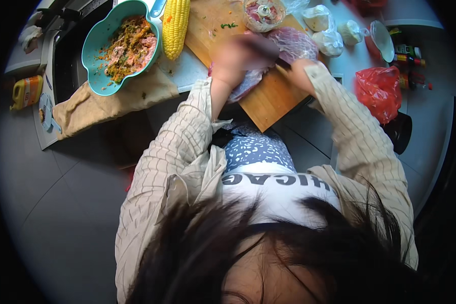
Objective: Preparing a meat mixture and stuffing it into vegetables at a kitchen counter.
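Observation:
Raw meat (293,43) lies on a wooden cutting board (275,100), partly beneath my hands. My right hand (303,74) is closed around the dark handle of a knife (283,64). The knife's blurred blade reaches left, towards my left hand (230,60), which is over the meat; blur hides its fingers. Beyond the hands, a clear bowl (264,13) with a central spindle holds pieces of raw meat. To the left is a turquoise scalloped bowl (86,45) with minced meat and chopped orange and green bits. A corn cob (176,28) lies between that bowl and the board.
A folded tan cloth (114,106) lies along the counter's front edge. Knotted plastic bags (326,41) of pale food stand right of the meat. Farther right are a red plastic bag (379,93) and several bottles (408,60). A yellow jug (27,92) is at far left.

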Demonstrator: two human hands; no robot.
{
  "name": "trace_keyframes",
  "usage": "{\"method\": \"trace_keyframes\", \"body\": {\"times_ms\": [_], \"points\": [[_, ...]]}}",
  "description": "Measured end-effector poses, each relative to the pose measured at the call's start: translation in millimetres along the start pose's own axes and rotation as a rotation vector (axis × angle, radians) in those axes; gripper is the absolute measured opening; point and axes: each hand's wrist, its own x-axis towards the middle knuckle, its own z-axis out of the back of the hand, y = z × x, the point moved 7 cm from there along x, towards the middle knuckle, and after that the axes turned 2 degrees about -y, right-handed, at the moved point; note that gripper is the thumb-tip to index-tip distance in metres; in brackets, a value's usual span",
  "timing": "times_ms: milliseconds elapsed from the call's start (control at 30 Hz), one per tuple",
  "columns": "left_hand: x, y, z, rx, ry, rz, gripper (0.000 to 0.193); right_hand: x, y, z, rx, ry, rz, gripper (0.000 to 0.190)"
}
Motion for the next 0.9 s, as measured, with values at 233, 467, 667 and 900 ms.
{"method": "trace_keyframes", "body": {"times_ms": [233, 467, 667, 900], "points": [[0, -34, -23, -0.204, 0.231, -0.075, 0.021, 58, 39, 37, 0.118, -0.168, -0.021, 0.033], [-5, -8, -8, -0.083, 0.209, 0.076, 0.023, -12, -21, 4, 0.094, -0.091, -0.048, 0.034], [3, -10, 0, -0.11, 0.172, 0.073, 0.023, -64, -55, -26, 0.129, -0.178, -0.162, 0.027], [-8, -5, -1, -0.154, 0.233, 0.192, 0.018, -49, 9, 17, 0.22, -0.267, -0.05, 0.022]]}}
